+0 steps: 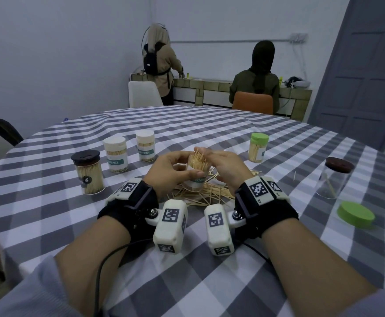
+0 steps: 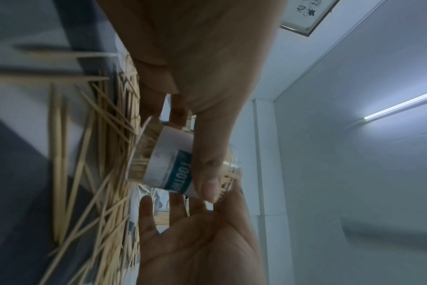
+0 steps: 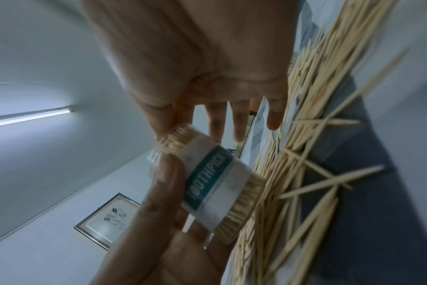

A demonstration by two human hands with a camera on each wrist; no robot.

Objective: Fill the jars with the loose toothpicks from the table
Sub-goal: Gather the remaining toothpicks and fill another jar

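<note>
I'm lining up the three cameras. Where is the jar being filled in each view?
Head: jar at centre, between both hands.
Left wrist: jar at centre, tilted, under the thumb.
Right wrist: jar centre, slightly low, tilted.
Shared landmark: the teal label on the jar.

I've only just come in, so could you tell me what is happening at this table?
A person is refilling a clear plastic toothpick jar with a teal label. Their left hand grips it above a pile of loose wooden toothpicks on the grey-and-white checked tablecloth, while the right hand feeds toothpicks in at the mouth. Four capped, filled jars stand behind, and a loose green lid lies to the right.
</note>
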